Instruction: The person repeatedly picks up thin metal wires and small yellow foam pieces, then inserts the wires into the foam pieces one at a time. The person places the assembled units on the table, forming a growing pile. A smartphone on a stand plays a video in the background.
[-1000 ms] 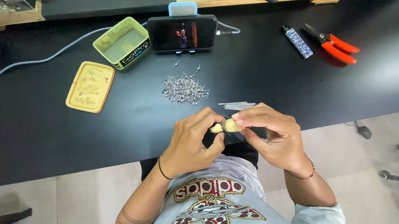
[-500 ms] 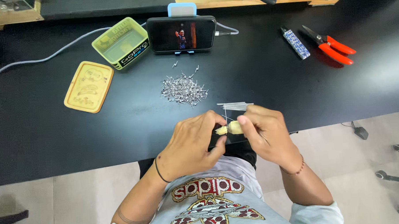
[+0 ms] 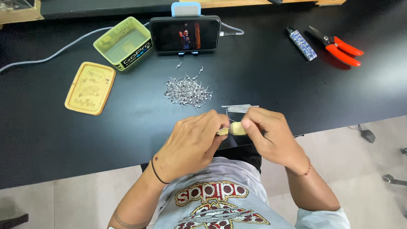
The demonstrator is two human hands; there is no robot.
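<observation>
1. Left hand (image 3: 191, 144): curled shut, fingertips pinching one end of small pale-yellow piece (image 3: 234, 128), held in the air just above near edge of black bench (image 3: 55, 133).
2. Right hand (image 3: 269, 134): likewise closed, thumb and forefinger gripping the other end of the same piece (exact finger contact partly hidden).
3. Pale-yellow piece: short, stubby, mostly covered by both hands; judged light and small enough to slip, so best pinched at both ends as shown. Stiff or soft: cannot tell.
4. Bundle of straight thin wires (image 3: 240, 108): lying on bench just beyond the hands; judged light, springy, easily bent, best lifted near mid-length.
5. Heap of small bent wire bits (image 3: 186, 90): loose, prone to scatter, well taken one at a time.
6. Further back: phone on stand (image 3: 185, 34), green open box (image 3: 124, 42), yellow lid (image 3: 90, 87), red-handled cutters (image 3: 338, 46), patterned lighter (image 3: 302, 43).
</observation>
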